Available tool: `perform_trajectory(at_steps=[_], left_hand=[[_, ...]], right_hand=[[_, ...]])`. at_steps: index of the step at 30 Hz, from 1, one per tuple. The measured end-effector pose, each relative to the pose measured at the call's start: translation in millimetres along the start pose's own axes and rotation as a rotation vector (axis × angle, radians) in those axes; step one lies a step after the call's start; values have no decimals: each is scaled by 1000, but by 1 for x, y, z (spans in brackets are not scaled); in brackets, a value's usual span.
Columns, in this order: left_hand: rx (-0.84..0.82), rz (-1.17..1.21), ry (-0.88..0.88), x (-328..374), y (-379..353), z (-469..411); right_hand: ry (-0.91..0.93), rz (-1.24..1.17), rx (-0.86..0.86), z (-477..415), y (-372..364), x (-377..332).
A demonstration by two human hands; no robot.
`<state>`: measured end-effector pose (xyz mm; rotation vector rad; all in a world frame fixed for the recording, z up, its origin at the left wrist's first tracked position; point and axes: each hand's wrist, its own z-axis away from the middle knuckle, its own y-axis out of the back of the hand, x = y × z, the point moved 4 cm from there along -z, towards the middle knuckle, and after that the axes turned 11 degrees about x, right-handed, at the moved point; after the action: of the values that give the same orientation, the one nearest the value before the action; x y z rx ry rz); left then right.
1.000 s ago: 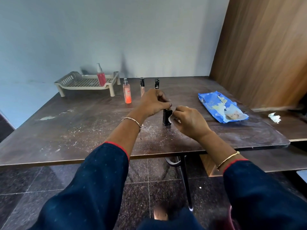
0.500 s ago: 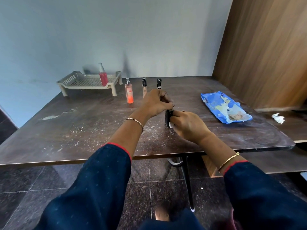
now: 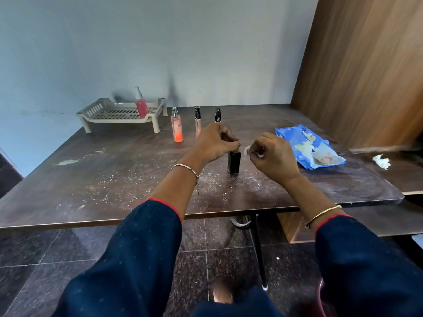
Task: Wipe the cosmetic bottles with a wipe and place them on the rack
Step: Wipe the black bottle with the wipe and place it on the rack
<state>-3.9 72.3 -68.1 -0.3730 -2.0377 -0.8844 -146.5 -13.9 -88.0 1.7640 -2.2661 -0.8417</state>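
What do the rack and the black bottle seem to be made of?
The rack looks like matte beige plastic: moulded legs, perforated floor. The black bottle is glossy, glass or hard plastic; its sheen alone cannot settle which.

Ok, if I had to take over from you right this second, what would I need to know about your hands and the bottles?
Left hand pinches the top of the black bottle, which stands upright on the table.
Right hand pinches a white wipe beside the bottle's top, apparently not touching it.
Done: the red spray bottle stands on the rack.
Left: finish wiping the black bottle and rack it. Then do the orange spray bottle, the beige tube and the dark-topped tube, which stand in a row by the rack.
Fresh wipes: blue pack on the right.
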Motion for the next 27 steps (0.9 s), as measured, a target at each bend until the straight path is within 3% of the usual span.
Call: perform_trajectory(at_steps=[5, 9, 13, 17, 20, 27], left_hand=[[1, 16, -4, 1, 0, 1], [-14, 51, -12, 1, -1, 4], [-10, 42, -37, 2, -1, 4], [-3, 49, -30, 0, -2, 3], [5, 53, -24, 1, -1, 4], [-4, 28, -25, 1, 0, 6]], right_hand=[[-15, -131, -6, 12, 0, -9], [-68, -204, 94, 10, 1, -15], [76, -121, 87, 13, 1, -27], [305, 19, -24, 18, -4, -38], [458, 103, -204, 34, -17, -40], [421, 161, -407, 36, -24, -38]])
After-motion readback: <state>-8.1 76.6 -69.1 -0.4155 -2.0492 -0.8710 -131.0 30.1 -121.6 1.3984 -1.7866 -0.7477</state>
